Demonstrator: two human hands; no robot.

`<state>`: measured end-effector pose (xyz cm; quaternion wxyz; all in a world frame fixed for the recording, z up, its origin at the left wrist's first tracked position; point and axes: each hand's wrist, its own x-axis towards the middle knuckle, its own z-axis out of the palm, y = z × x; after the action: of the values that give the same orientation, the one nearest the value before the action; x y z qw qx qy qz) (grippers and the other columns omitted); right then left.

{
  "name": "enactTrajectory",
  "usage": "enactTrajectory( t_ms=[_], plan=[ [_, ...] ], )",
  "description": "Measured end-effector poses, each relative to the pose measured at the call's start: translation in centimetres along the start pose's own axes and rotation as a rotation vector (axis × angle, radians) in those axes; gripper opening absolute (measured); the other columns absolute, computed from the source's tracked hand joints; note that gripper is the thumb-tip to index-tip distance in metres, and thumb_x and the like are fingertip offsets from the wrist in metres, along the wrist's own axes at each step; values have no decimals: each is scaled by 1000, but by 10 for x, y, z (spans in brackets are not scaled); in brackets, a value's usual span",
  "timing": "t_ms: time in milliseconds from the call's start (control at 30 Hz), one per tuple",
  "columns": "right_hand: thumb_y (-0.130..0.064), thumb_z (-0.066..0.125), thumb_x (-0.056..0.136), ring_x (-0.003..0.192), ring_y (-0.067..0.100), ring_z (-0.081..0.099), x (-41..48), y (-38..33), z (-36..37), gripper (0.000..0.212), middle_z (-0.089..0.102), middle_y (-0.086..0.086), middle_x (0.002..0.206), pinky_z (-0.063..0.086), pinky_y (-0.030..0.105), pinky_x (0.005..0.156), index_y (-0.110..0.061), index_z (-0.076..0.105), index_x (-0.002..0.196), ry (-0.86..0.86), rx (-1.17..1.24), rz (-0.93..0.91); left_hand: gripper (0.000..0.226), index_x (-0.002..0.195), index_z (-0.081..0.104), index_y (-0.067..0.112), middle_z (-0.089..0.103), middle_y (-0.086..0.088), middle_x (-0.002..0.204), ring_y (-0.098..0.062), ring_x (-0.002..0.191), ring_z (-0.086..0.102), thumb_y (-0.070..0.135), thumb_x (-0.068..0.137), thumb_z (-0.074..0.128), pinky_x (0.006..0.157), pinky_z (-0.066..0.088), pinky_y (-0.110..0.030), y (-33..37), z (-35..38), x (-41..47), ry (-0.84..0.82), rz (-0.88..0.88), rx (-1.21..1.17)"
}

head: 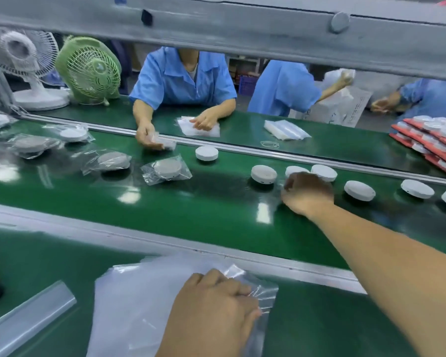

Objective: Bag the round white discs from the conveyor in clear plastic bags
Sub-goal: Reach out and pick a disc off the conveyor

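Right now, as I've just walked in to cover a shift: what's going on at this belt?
A person is bagging discs. Their left hand pinches a clear bag close to them, while the right hand reaches over a bare white disc on the conveyor; whether it has hold is hidden. Bagged discs lie to the left, and a worker opposite is bagging too.

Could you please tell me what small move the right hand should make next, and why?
Probably close the right hand on the round white disc partly hidden behind it and bring it back: the left hand holds a clear plastic bag ready by its crinkled end, and that disc is unbagged.
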<state>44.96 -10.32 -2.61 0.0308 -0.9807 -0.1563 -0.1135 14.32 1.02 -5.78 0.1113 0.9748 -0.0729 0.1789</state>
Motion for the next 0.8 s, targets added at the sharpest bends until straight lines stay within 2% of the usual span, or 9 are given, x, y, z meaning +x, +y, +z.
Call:
enactTrajectory(
  t_ms=[100, 167, 267, 333, 400, 467, 567, 700, 800],
  plan=[
    [-70, 51, 83, 144, 30, 29, 21, -48, 20, 43, 38, 6, 152, 28, 49, 110, -38, 64, 109, 30, -67, -191, 12, 70, 76, 49, 69, 33, 82, -5, 69, 64, 58, 63, 72, 58, 56, -26, -2, -1, 4, 36, -46, -36],
    [-71, 42, 95, 154, 37, 11, 30, -66, 35, 54, 15, 5, 168, 18, 52, 120, -45, 50, 141, -183, -79, -248, 12, 66, 77, 45, 69, 31, 81, -5, 72, 64, 53, 60, 70, 63, 55, -24, -3, -3, 3, 40, -80, -79],
    [-54, 45, 103, 128, 38, 50, 42, -65, 45, 50, 48, 10, 148, 42, 46, 102, -21, 52, 140, -180, 6, -129, 11, 65, 76, 43, 69, 32, 82, -4, 77, 63, 50, 60, 69, 67, 55, -26, -5, -3, 1, 36, -131, -131],
    [-41, 56, 102, 94, 31, 61, 34, -59, 33, 20, 67, 7, 118, 47, 39, 79, -22, 63, 106, -44, 93, -107, 17, 73, 78, 42, 70, 32, 89, -3, 86, 61, 49, 68, 64, 78, 51, -26, -4, -4, 0, -14, -178, -148],
    [-31, 60, 99, 80, 27, 60, 15, -47, 18, 15, 72, 4, 101, 46, 36, 69, -27, 64, 86, 58, 182, -178, 34, 91, 77, 38, 69, 28, 105, -4, 102, 51, 50, 81, 47, 94, 38, -26, -3, -3, 1, -70, -213, -155],
    [-25, 69, 94, 81, 16, 63, -24, -33, 3, 11, 73, -9, 96, 53, 34, 75, -34, 70, 87, 139, 435, -274, 42, 95, 73, 33, 67, 26, 113, -3, 108, 44, 51, 85, 36, 97, 31, -26, -5, -1, -2, -72, -213, -158],
    [-26, 82, 86, 85, 1, 63, -117, -11, -21, 44, 66, -26, 95, 48, 14, 74, -54, 50, 99, 147, 866, -316, 39, 91, 76, 36, 65, 33, 110, 1, 107, 45, 52, 85, 41, 93, 30, -22, -4, -6, -3, -29, -236, -208],
    [-33, 77, 82, 100, 0, 64, -216, 22, -43, 52, 64, -30, 117, 44, 6, 83, -56, 48, 119, 206, 860, -454, 29, 83, 77, 40, 65, 35, 95, -1, 94, 51, 51, 86, 50, 81, 40, -25, -3, -11, 0, 99, -211, -195],
    [-18, 81, 84, 93, 7, 64, -246, 42, -34, 55, 67, -23, 113, 47, 10, 79, -55, 57, 117, 273, 969, -379, 29, 90, 74, 44, 64, 32, 92, -1, 94, 52, 56, 90, 48, 82, 44, -23, 3, -8, -1, 2, -152, -222]
  ],
)
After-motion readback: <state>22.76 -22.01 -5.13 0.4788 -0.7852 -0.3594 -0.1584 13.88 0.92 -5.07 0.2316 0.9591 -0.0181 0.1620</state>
